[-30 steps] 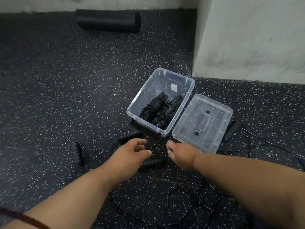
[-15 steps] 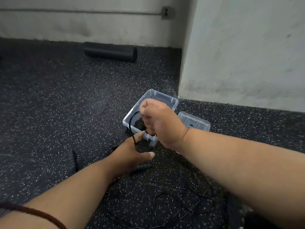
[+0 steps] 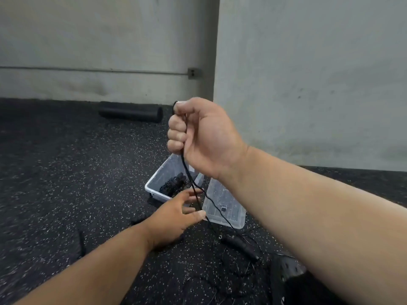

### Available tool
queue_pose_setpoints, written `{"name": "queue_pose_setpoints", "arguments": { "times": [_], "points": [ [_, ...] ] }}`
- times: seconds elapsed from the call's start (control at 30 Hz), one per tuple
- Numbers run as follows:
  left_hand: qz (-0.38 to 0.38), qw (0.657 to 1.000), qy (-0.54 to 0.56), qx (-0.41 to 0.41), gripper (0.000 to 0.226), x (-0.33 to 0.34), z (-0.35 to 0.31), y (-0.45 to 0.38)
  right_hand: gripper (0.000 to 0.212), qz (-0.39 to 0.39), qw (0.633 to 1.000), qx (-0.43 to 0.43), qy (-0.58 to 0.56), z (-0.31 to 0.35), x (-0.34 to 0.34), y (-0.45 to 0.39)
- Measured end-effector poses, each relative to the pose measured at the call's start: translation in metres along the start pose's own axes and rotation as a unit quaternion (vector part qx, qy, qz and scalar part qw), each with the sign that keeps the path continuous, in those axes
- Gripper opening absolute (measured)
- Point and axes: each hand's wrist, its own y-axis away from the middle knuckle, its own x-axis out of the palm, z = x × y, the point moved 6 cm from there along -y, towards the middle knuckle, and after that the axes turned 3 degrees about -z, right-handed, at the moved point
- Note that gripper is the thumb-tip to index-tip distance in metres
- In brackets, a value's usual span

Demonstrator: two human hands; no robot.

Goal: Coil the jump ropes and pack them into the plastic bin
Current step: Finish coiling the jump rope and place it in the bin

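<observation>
I log: plastic bin (image 3: pixel 157 182), clear and glossy; its lid (image 3: pixel 229 213), same clear plastic; rope (image 3: pixel 193 190), thin matt black cord; floor (image 3: pixel 66 161), rough speckled rubber (white flecks); wall (image 3: pixel 308 73), matt, scuffed.

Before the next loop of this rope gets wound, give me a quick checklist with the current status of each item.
1. Right hand grips the rope: ok.
2. Left hand has the lower strand: cannot tell; open fingers are at it.
3. Plastic bin open, lid off beside it: ok.
4. Room left in bin beside the coiled ropes: ok.
5. Free handle on the floor clear of tangles: not ok; loose cord lies around it.
</observation>
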Motion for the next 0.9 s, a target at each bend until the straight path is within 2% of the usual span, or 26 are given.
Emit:
{"name": "queue_pose_setpoints", "arguments": {
  "times": [0.13, 0.2, 0.27, 0.33, 0.4, 0.5, 0.63, 0.73, 0.8, 0.9],
  "points": [
    [0.012, 0.999, -0.030, 0.028, 0.048, 0.022, -0.021, 0.012, 0.019, 0.015, 0.999, 0.016, 0.030, 0.014, 0.023, 0.025],
    [0.011, 0.998, -0.044, 0.048, 0.033, 0.030, -0.030, 0.016, 0.022, 0.014, 0.999, 0.016, 0.047, 0.018, 0.029, 0.032],
    [0.004, 0.996, -0.076, 0.054, 0.009, 0.034, -0.037, 0.020, 0.024, 0.011, 0.998, 0.006, 0.065, 0.023, 0.031, 0.039],
    [0.001, 0.993, -0.099, 0.058, 0.017, 0.033, -0.037, 0.022, 0.022, 0.001, 0.996, -0.012, 0.086, 0.031, 0.027, 0.044],
    [-0.002, 0.997, -0.063, 0.050, 0.028, 0.031, -0.033, 0.023, 0.018, -0.032, 0.991, -0.031, 0.129, 0.042, 0.013, 0.045],
    [-0.023, 0.999, 0.008, 0.028, 0.031, 0.018, -0.028, 0.022, 0.024, -0.119, 0.965, -0.058, 0.228, 0.049, -0.030, 0.045],
    [-0.045, 0.999, -0.003, 0.015, 0.033, 0.004, -0.025, 0.024, 0.034, -0.232, 0.930, -0.002, 0.283, 0.014, -0.106, 0.043],
    [-0.054, 0.998, 0.015, 0.013, 0.034, -0.004, -0.017, 0.020, 0.033, -0.267, 0.923, 0.080, 0.265, -0.019, -0.139, 0.038],
    [-0.061, 0.998, 0.029, 0.010, 0.034, -0.008, -0.012, 0.016, 0.046, -0.274, 0.926, 0.125, 0.229, -0.033, -0.144, 0.035],
    [-0.089, 0.994, 0.054, 0.018, 0.034, -0.015, -0.010, 0.013, 0.088, -0.239, 0.945, 0.112, 0.195, -0.040, -0.137, 0.028]
  ]
}}
